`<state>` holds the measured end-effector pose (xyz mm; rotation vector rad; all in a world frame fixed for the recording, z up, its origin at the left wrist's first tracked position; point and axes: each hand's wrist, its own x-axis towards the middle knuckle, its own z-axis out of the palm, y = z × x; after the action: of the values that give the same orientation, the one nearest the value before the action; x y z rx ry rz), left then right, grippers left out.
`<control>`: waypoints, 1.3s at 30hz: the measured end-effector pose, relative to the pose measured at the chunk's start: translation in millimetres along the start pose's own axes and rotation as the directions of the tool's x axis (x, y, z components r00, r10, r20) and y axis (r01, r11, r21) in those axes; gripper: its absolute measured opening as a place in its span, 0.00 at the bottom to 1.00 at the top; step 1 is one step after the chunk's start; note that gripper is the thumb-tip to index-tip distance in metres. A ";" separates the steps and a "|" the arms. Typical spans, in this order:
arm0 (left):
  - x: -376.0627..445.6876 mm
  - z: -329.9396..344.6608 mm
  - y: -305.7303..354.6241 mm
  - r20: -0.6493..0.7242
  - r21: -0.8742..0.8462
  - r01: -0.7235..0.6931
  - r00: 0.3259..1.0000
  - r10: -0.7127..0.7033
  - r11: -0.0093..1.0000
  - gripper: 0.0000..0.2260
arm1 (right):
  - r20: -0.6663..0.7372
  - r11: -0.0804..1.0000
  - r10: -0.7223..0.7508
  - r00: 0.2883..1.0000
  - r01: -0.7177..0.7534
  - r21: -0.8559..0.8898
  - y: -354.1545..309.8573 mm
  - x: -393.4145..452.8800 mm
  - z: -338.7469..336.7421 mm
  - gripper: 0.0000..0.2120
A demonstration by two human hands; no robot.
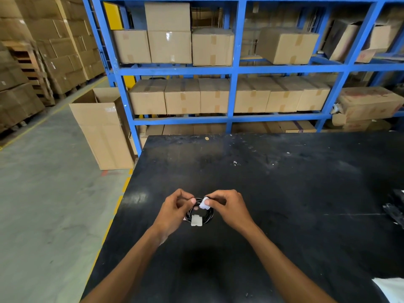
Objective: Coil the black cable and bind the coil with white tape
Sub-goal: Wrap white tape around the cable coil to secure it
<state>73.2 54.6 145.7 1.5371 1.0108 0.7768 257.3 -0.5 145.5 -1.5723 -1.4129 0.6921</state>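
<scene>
A: Going left to right from the coil (200, 212) — what holds it?

B: The left hand (175, 212) sits just left of the coil, fingers curled in, thumb and forefinger pinched on the coil's upper-left arc. The coil hangs between both hands, just above the table (284, 193), near its front-left part.

A: And the white block?

B: A plug (196, 220), at the coil's lower edge. On the coil's upper-right arc is the tape (204, 203), a small white piece partly wrapped. The right hand (229, 209), just right of the coil, pinches that tape with thumb and forefinger, other fingers folded.

A: How will the coil handle?

B: My judgement: light, thin, springy. The loops will want to spread if the pinch slackens, so the 2 grips should stay on the bundle, close to either side of the tape. The tape looks soft and will likely stick to fingertips.

A: Orientation?

B: The ring faces roughly toward the camera, tilted; it is near-round, so no strong long axis. The plug points down toward the person. The tape crosses the strands.
</scene>
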 end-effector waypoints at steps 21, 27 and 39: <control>34.4 -5.3 -70.1 -0.031 -0.033 0.317 0.948 -0.318 0.948 0.09 | 0.089 0.877 0.401 0.912 -0.410 0.250 68.5 22.0 53.5 0.08; 39.7 0.2 -106.8 -0.002 -0.061 0.472 0.881 -0.473 0.880 0.13 | 0.126 0.793 0.534 0.836 -0.547 0.267 104.2 26.1 83.9 0.10; 56.4 0.9 -162.4 0.045 0.107 0.627 0.772 -0.634 0.772 0.18 | 0.158 0.684 0.685 0.711 -0.703 0.197 158.3 30.7 139.1 0.13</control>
<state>66.0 113.6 -15.7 1.1602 1.4092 0.1902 219.2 69.6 -51.9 -1.8911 -0.6817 1.3310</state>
